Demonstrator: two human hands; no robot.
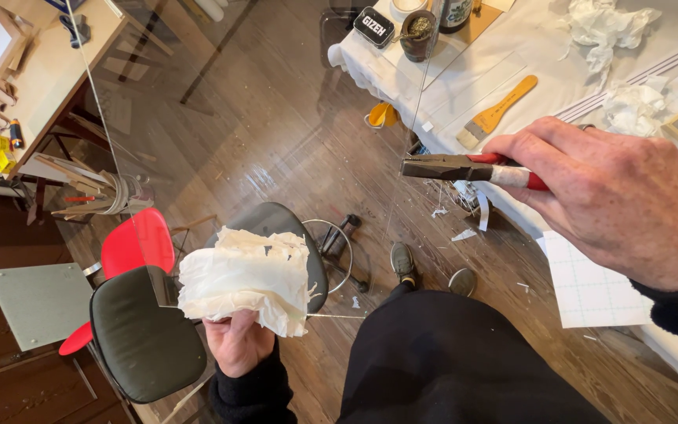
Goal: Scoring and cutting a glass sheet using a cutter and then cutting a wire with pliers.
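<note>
My left hand is closed around a wad of white tissue paper, which wraps the lower edge of a large clear glass pane held up in front of me. My right hand grips red-handled pliers. Their dark jaws point left and meet the pane's right edge. The floor and stools show through the glass. My dark trousers and two shoes are below.
A white-covered table at right carries a wooden brush, crumpled paper, a dark cup and a gridded sheet. A dark green stool, a red chair and a grey stool stand below. A wooden workbench stands at upper left.
</note>
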